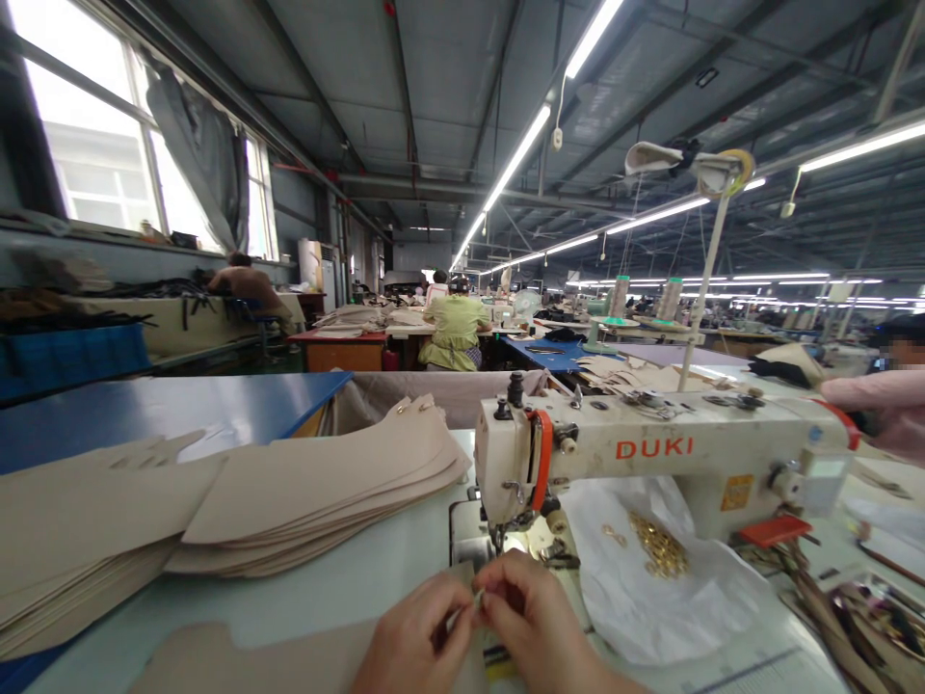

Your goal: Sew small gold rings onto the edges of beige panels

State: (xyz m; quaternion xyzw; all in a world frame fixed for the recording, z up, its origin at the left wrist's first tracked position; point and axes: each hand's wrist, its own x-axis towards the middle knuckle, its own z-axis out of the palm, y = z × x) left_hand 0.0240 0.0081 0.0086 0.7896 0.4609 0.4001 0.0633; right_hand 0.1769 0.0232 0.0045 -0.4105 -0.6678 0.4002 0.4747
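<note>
In front of the needle of a white sewing machine [708, 482], my left hand [419, 636] and my right hand [539, 617] meet fingertip to fingertip. Both are closed in a pinch around something small and pale, mostly hidden by the fingers; its kind cannot be made out. A beige cut panel [267, 660] lies flat on the table, partly under my left hand. Right of my hands, small gold-coloured metal rings [661, 547] lie heaped on a white plastic sheet [672, 627] beneath the machine arm.
Stacked beige panels [310, 492] cover the table's left side, with another pile [79, 520] beside them. A blue-topped table [217, 390] stands beyond. At right lie strips and a tray of small parts [878, 617]. A person in pink [885, 405] sits at the right edge; others work farther back.
</note>
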